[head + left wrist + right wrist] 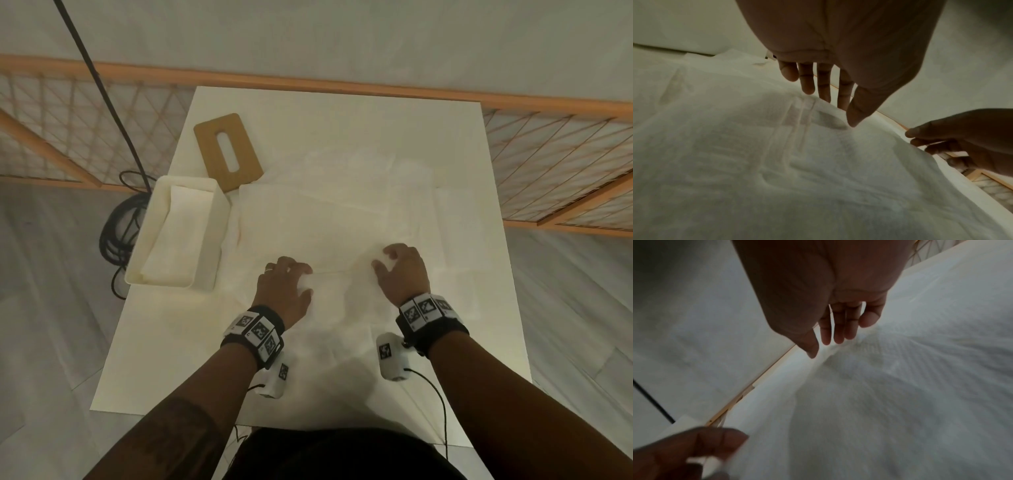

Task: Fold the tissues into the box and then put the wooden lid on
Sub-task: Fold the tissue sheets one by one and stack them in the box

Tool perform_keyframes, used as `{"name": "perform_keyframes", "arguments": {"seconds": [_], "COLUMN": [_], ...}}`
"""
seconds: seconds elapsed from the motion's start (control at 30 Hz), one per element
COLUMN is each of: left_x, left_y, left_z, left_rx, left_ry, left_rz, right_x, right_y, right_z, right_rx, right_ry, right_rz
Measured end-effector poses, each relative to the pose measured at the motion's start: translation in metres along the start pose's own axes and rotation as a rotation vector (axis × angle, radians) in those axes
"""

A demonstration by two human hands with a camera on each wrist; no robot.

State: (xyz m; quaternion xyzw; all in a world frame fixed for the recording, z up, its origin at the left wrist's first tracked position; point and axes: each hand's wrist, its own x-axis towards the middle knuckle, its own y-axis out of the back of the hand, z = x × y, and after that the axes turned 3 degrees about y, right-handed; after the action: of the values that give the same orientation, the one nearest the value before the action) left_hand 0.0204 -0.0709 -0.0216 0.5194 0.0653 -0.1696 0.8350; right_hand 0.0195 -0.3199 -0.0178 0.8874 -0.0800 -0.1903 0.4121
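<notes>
A large white tissue (pixel 329 233) lies spread over the middle of the white table (pixel 342 113). Its near edge is raised into a ridge between my hands. My left hand (pixel 308 281) pinches that edge, thumb on the near side and fingers (pixel 825 91) behind it. My right hand (pixel 382 258) pinches the same ridge further right, thumb and fingers (pixel 835 337) on either side of the fold. The open white box (pixel 186 180) stands at the left edge with folded tissues (pixel 178 233) inside. The wooden lid (pixel 209 144) with a slot lies flat behind the box.
More white tissue sheets (pixel 452 212) lie flat toward the table's right side. A wooden lattice fence (pixel 548 171) runs behind and beside the table. A black cable (pixel 116 219) is coiled on the floor left of the box.
</notes>
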Motion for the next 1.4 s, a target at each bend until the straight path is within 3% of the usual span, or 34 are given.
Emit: {"name": "perform_keyframes", "arguments": {"seconds": [0.17, 0.33, 0.5, 0.63, 0.7, 0.8, 0.9, 1.03, 1.13, 1.23, 1.4], "left_x": [0.007, 0.013, 0.016, 0.020, 0.025, 0.035, 0.041, 0.041, 0.044, 0.047, 0.043], "left_y": [0.002, 0.002, 0.003, 0.004, 0.009, 0.026, 0.048, 0.062, 0.059, 0.054, 0.064], "left_z": [0.010, 0.016, 0.016, 0.015, 0.013, 0.011, 0.014, 0.028, 0.031, 0.023, 0.008], "left_rx": [0.148, 0.212, 0.198, 0.164, -0.015, -0.720, -1.223, -1.315, -1.161, -1.023, -1.114], "left_ry": [0.005, 0.006, -0.002, 0.026, 0.127, 0.391, 0.675, 0.629, 0.604, 0.506, 0.350], "left_rz": [-0.084, -0.123, -0.140, -0.168, -0.159, -0.109, -0.112, -0.291, -0.275, -0.269, -0.404], "right_x": [0.041, 0.062, 0.069, 0.065, 0.058, 0.036, 0.017, 0.002, -0.003, 0.001, 0.013], "right_y": [0.008, 0.018, 0.020, 0.024, 0.028, 0.037, 0.040, 0.043, 0.048, 0.053, 0.050], "right_z": [-0.025, -0.041, -0.036, -0.047, -0.055, -0.063, -0.052, -0.027, -0.019, -0.025, -0.017], "right_rx": [0.013, -0.069, 0.024, 0.111, 0.417, 0.914, 1.108, 1.040, 1.007, 1.059, 0.761], "right_ry": [-0.204, -0.232, -0.274, -0.163, -0.176, -0.238, -0.228, -0.298, -0.350, -0.407, -0.256], "right_rz": [-0.117, -0.202, -0.154, -0.067, -0.083, -0.162, -0.308, -0.504, -0.629, -0.587, -0.503]}}
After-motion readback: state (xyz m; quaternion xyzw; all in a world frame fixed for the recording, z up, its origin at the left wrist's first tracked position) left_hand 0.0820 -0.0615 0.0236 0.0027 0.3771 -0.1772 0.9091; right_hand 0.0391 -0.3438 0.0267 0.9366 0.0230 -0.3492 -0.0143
